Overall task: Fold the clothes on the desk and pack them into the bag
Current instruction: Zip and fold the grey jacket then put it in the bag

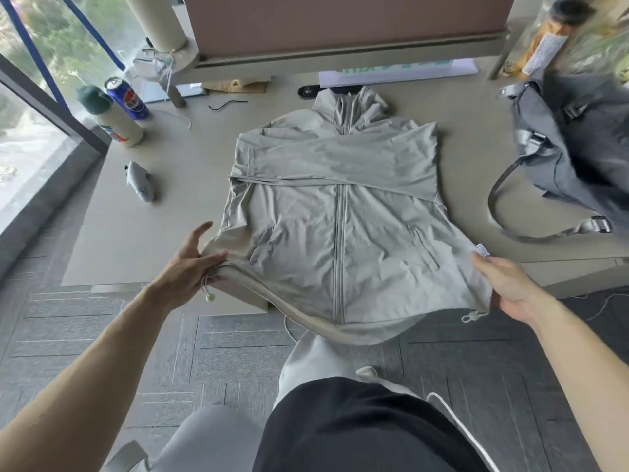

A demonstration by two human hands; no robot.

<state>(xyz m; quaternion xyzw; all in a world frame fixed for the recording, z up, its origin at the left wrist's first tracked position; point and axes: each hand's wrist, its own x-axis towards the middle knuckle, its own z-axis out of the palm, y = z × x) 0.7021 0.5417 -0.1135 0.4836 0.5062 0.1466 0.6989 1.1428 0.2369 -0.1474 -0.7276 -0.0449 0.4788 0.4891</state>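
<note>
I see the pale grey-green zip jacket [337, 212] lying front up in the middle of the counter [136, 240]. Its collar points to the far edge and its zip is closed down the centre. Both sleeves are folded across the chest, one over the other. The hem reaches past the near edge, where my two hands hold it off the surface.

My left hand [190, 264] grips the hem's left corner: the fingers are curled round the bunched edge and the thumb stands free above it. A drawcord toggle [209, 297] dangles just under that hand. My right hand [507, 284] pinches the hem's right corner, thumb on top of the fabric and fingers tucked beneath, beside a small white label. A second toggle [471, 315] hangs from the hem near this hand.

The grey backpack [571, 148] sits slumped at the counter's right edge, apart from the jacket, with one strap looping toward the near edge.

At the far left corner a blue drink can [126, 98] and a green-capped bottle [109, 115] stand side by side. A small grey object [139, 180] lies along the left edge; I cannot tell what it is.
</note>
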